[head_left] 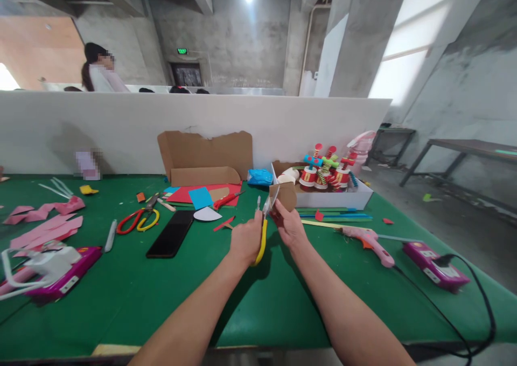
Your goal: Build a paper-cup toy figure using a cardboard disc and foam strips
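My left hand (245,239) is wrapped round a pair of scissors (262,243) with a yellow handle. Its blades are apart and point up and away, at the left edge of a small brown cardboard piece (286,196). That piece, rounded on its right side, is gripped from below by my right hand (291,229); some of its fingers are hidden behind it. Both hands are above the green table, in front of a white box (335,199) with several red-and-white paper cup figures (309,176).
Left of my hands lie a black phone (172,235), red-and-yellow scissors (139,218) and coloured paper (201,197). A pink glue gun (369,241) and a purple power strip (436,266) with a black cord lie right. Folded cardboard (208,153) leans on the white partition (121,134); a person stands beyond.
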Available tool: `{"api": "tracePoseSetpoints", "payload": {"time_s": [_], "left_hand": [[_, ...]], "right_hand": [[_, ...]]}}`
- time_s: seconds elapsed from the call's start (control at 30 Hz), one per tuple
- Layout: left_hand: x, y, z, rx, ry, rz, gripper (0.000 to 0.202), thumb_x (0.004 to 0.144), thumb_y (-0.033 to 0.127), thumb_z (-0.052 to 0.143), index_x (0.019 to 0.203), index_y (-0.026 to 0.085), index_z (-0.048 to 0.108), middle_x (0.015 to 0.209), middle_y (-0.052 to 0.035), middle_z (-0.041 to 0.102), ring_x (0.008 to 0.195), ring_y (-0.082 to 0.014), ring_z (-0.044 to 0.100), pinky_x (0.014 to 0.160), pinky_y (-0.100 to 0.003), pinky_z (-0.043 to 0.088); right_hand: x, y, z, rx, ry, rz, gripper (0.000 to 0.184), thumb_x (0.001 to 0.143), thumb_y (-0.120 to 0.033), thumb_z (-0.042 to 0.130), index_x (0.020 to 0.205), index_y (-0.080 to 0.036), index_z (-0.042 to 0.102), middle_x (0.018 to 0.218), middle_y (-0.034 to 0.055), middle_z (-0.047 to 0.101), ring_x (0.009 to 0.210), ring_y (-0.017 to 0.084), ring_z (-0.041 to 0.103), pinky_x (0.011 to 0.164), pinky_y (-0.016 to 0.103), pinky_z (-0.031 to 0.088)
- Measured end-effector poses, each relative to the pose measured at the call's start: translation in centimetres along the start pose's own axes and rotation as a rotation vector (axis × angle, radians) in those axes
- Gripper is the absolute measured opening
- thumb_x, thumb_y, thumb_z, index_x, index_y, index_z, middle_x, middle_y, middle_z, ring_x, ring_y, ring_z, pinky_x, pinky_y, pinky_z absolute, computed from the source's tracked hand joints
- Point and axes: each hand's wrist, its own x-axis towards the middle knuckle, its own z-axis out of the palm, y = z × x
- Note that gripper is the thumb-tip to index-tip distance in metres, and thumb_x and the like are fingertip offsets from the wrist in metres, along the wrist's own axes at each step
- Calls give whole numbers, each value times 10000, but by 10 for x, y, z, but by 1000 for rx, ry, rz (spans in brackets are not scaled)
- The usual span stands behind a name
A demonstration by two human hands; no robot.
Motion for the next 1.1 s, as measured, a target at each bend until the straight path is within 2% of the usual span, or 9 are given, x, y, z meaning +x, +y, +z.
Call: {"api": "tracePoseSetpoints", "payload": {"time_s": [0.1,0.27,0.43,0.73,0.93,1.1], "left_hand": [[0,-1,-3,22,4,5,285,937,169,250,1127,164,463,869,-118,675,793,-251,688,677,-341,520],[-1,1,-4,3,-28,-6,279,938,185,270,1154,173,446,887,-113,678,785,-256,693,650,-337,525],[-2,3,-5,-9,-38,2,266,955,226,258,1130,159,447,863,-119,683,781,-259,697,640,-338,528],[-4,3,-14,15,-64,17,250,937,162,273,1135,158,428,855,-113,687,787,-259,699,650,-341,531],[-4,4,-13,-6,-78,19,241,953,220,271,1138,156,411,858,-127,686,789,-261,698,655,-341,523],[-5,5,-15,-4,-81,23,241,951,202,268,1143,156,407,860,-124,691,801,-268,697,663,-350,522]], "right_hand": [[2,-2,-3,-38,0,-17,316,502,-205,847,769,-169,682,698,-20,682,562,93,559,513,208,485],[1,-3,-3,-31,-41,11,300,529,-215,835,780,-175,677,706,-22,679,573,93,559,530,211,487],[-1,-5,-1,2,-49,21,324,500,-208,851,771,-175,676,702,-33,679,574,83,555,534,201,481],[4,-12,-5,-54,-84,7,327,503,-197,846,784,-168,680,696,-28,688,570,82,569,499,189,459],[4,-11,-5,-45,-110,3,319,520,-224,842,789,-173,679,699,-20,689,580,95,579,535,216,487],[6,-15,-7,-78,-132,10,373,495,-242,863,811,-168,679,720,-14,697,620,101,601,556,214,502]]}}
